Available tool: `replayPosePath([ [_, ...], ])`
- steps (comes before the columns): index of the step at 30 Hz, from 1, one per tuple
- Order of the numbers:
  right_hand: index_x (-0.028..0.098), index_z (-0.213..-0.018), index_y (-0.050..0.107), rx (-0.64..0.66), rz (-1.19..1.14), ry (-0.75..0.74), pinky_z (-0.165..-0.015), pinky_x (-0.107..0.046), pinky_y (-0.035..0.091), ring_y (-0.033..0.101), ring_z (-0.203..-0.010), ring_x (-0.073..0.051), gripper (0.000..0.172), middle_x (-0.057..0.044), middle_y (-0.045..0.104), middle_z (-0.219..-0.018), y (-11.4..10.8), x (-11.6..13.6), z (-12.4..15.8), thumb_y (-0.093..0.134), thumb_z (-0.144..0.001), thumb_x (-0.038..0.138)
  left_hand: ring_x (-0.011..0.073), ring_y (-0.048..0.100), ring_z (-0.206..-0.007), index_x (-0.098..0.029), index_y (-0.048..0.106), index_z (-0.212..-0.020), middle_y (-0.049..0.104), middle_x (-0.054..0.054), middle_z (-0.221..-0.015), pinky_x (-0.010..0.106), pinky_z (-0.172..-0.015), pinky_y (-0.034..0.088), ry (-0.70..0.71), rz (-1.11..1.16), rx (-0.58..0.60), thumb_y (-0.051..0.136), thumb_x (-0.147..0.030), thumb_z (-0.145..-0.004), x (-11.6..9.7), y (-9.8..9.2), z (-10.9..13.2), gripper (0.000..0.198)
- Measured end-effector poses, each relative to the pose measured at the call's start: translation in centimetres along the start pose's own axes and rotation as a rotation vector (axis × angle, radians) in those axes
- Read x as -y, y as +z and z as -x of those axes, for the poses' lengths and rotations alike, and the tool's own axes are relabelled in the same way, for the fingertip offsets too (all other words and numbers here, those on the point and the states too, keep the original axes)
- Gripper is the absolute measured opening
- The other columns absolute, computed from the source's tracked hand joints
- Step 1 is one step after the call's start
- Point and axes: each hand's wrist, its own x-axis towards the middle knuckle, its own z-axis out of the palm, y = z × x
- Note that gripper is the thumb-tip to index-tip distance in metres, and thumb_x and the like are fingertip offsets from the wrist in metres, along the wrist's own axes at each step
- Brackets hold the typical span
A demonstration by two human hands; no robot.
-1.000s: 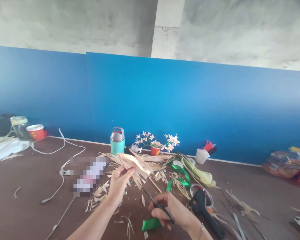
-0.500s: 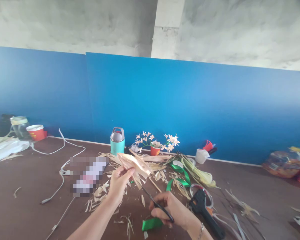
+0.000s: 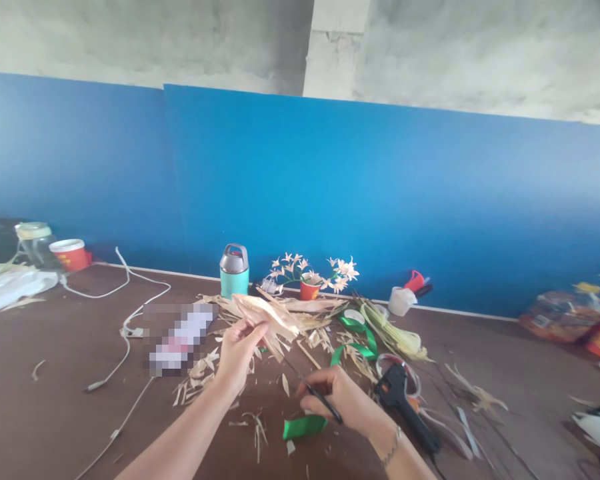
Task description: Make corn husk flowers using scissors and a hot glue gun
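Note:
My left hand (image 3: 237,350) pinches a pale dried husk leaf (image 3: 273,315) and holds it up above the brown table (image 3: 55,373). My right hand (image 3: 343,400) is closed around the black handles of a pair of scissors (image 3: 310,390), whose blades point up toward the lower end of the husk. Cut husk scraps (image 3: 253,427) lie scattered under both hands. A green ribbon piece (image 3: 303,427) lies just below my right hand.
A black glue gun (image 3: 405,407) lies right of my right hand. Behind stand a teal flask (image 3: 234,270), a red cup of husk flowers (image 3: 310,277), green ribbon (image 3: 355,337) and yellow strips (image 3: 393,333). White cables (image 3: 125,333) trail at left; bags sit at far right.
The view has tilted slightly, shifting everything up and left. My right hand with the scissors has drawn a little closer to the husk; the left hand keeps its grip.

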Motion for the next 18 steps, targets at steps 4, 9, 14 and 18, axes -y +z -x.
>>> replayPosePath([
  [4, 0.011, -0.074, 0.068, -0.023, -0.019, -0.025, -0.045, -0.016, 0.035, 0.042, -0.048, -0.007, 0.017, 0.002, 0.052, -0.051, 0.1, 0.0, -0.1, 0.062, -0.068, 0.026, 0.0139, 0.059, -0.059, -0.015, 0.066, -0.074, 0.066, 0.002, -0.068, 0.023, -0.056, 0.047, -0.051, 0.026, 0.039, 0.072, -0.035, -0.063, -0.3, 0.2, 0.1, 0.024],
  [9, 0.011, -0.073, 0.069, -0.042, -0.024, 0.008, -0.045, -0.016, 0.035, 0.042, -0.046, -0.007, 0.016, 0.003, 0.053, -0.050, 0.3, 0.1, -0.2, 0.062, -0.066, 0.024, 0.0119, 0.053, -0.054, -0.016, 0.066, -0.069, 0.063, 0.000, -0.061, 0.022, -0.054, 0.042, -0.055, -0.031, 0.093, 0.071, -0.035, -0.063, -0.6, 0.2, 0.0, 0.021],
  [14, 0.012, -0.076, 0.069, -0.043, -0.012, 0.039, -0.039, -0.015, 0.031, 0.041, -0.042, -0.006, 0.018, 0.002, 0.055, -0.050, 0.5, -0.7, -0.5, 0.062, -0.067, 0.025, 0.0117, 0.049, -0.049, -0.015, 0.066, -0.066, 0.059, 0.000, -0.054, 0.021, -0.049, 0.037, -0.033, -0.074, 0.093, 0.070, -0.035, -0.063, -0.4, 0.0, -0.1, 0.021],
  [18, 0.012, -0.075, 0.068, -0.038, -0.025, 0.024, -0.039, -0.015, 0.031, 0.040, -0.042, -0.006, 0.016, 0.003, 0.053, -0.049, 0.4, -0.8, -0.5, 0.062, -0.066, 0.024, 0.0123, 0.049, -0.048, -0.014, 0.067, -0.066, 0.060, 0.000, -0.054, 0.021, -0.047, 0.035, -0.029, -0.113, 0.073, 0.071, -0.036, -0.061, -0.4, 0.0, -0.1, 0.023],
])
